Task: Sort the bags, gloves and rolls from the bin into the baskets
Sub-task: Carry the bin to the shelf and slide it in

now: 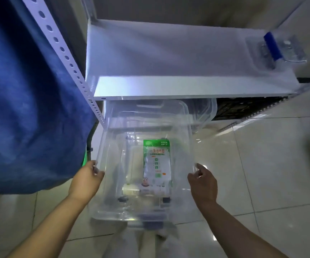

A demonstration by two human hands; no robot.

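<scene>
Your two forearms reach forward over the tiled floor [262,164], and each hand grasps a side rim of the clear plastic bin [113,183]. Far left, a blue cloth [29,99] hangs down in front of a perforated white upright [64,51] of the shelving. Just right of it, your left hand [86,180] curls its fingers over the bin's left rim. Inside the bin, toward the middle, lies one flat packet [157,162] with a green top band and printed label; its contents cannot be read. Behind the bin, a second clear tub [204,112] sits partly under the white shelf [169,60]. Your right hand [203,184] clamps the bin's right rim, thumb on top. At the far right of the shelf rests a clear tray [297,53] holding a blue roll [272,46].
</scene>
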